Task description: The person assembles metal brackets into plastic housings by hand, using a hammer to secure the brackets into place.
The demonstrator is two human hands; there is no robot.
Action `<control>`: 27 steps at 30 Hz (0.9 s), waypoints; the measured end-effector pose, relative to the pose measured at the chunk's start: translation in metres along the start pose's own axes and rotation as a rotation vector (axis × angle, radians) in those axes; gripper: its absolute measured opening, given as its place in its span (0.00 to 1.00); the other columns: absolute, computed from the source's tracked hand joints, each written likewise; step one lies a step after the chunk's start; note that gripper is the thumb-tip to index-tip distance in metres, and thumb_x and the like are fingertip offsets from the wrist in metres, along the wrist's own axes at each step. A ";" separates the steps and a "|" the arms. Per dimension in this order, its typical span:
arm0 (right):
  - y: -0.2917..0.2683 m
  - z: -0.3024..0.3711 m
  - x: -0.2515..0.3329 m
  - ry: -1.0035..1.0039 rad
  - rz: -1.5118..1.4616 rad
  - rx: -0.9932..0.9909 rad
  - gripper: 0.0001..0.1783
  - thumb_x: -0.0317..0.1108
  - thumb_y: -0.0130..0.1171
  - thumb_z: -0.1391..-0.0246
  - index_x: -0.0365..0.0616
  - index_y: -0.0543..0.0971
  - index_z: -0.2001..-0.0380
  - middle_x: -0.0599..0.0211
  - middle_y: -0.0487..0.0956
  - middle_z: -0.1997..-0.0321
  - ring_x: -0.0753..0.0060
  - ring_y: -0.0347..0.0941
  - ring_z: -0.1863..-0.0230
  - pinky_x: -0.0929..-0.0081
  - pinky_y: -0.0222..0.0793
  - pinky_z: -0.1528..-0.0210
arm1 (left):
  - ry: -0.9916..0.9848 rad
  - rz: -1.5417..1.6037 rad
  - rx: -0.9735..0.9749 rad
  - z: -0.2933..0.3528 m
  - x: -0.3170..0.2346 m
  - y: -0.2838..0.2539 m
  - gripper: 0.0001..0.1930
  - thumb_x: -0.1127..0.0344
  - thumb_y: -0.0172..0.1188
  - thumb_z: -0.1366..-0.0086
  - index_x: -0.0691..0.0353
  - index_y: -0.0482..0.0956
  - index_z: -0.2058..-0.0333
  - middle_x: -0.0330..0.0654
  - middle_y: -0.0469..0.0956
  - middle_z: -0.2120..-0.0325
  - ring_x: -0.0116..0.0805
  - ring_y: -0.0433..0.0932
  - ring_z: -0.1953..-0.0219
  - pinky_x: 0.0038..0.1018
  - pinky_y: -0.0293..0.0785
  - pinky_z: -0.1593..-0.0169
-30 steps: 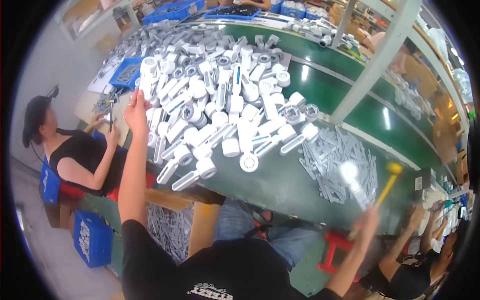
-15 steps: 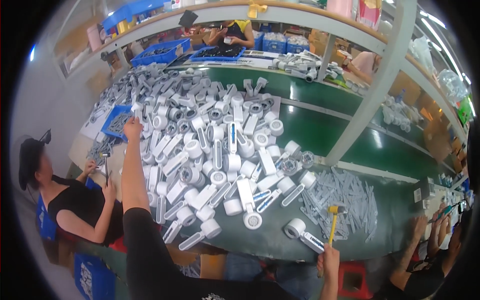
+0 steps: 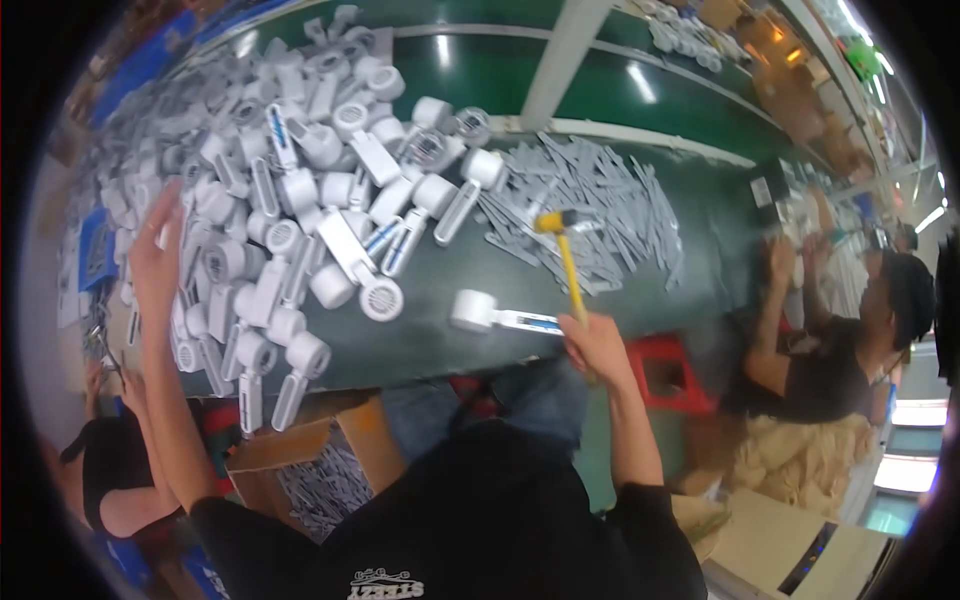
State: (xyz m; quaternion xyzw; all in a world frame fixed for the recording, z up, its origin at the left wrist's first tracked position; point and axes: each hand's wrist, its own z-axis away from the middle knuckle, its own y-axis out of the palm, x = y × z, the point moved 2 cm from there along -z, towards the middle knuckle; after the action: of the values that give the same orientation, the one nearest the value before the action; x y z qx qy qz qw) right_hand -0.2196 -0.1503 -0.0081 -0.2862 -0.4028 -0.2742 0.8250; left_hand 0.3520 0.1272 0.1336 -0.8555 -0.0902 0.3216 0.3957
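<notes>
My right hand (image 3: 600, 350) is closed round the yellow handle of a hammer (image 3: 571, 275), whose yellow and black head points up over the grey strips. Just left of that hand lies a white handheld fan body (image 3: 475, 311), its slotted handle showing a blue strip and its end reaching my fingers. My left hand (image 3: 155, 250), somewhat blurred, is raised at the left edge of a large heap of white fan bodies (image 3: 345, 245). Its fingers stretch upward and apart, with nothing visible in them. Long grey plastic strips (image 3: 590, 210) lie piled beyond the hammer.
A blue tray (image 3: 97, 255) stands left of my left hand. Below the bench edge is a cardboard box (image 3: 370, 440) of grey parts. A red stool (image 3: 672, 375) is at the right. Co-workers sit on both sides, and a white post (image 3: 560, 65) rises behind the strips.
My view has swung to the right and down. My left hand has left the spot by the blue tray and its fingers have opened. The right hand still grips the hammer beside the same fan body.
</notes>
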 end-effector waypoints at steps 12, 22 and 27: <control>-0.049 0.059 -0.028 -0.089 -0.292 -0.170 0.24 0.40 0.66 0.32 0.37 0.79 0.40 0.79 0.69 0.83 0.86 0.60 0.87 0.80 0.55 0.85 | 0.444 0.367 0.368 0.161 -0.298 0.205 0.14 0.70 0.70 0.38 0.61 0.87 0.53 0.44 0.85 0.56 0.47 0.82 0.52 0.39 0.79 0.48; -0.161 0.014 -0.048 -0.199 0.364 -0.918 0.25 0.49 0.71 0.41 0.33 0.83 0.60 0.33 0.84 0.65 0.28 0.82 0.58 0.48 0.78 0.57 | 0.585 0.398 0.588 0.178 -0.402 0.285 0.14 0.64 0.67 0.34 0.60 0.87 0.52 0.46 0.84 0.51 0.49 0.80 0.46 0.41 0.78 0.43; -0.173 -0.039 -0.046 -0.099 0.526 -0.933 0.25 0.48 0.70 0.41 0.28 0.84 0.65 0.30 0.83 0.65 0.26 0.81 0.57 0.41 0.77 0.52 | 0.437 0.353 0.478 0.185 -0.371 0.234 0.15 0.67 0.69 0.35 0.59 0.87 0.50 0.44 0.85 0.50 0.47 0.82 0.49 0.38 0.79 0.45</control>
State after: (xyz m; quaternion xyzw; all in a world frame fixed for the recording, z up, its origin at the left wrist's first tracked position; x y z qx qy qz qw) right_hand -0.3421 -0.2862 -0.0222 -0.7264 -0.1914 -0.1942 0.6308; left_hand -0.0744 -0.0672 0.0502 -0.7898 0.2229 0.2065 0.5328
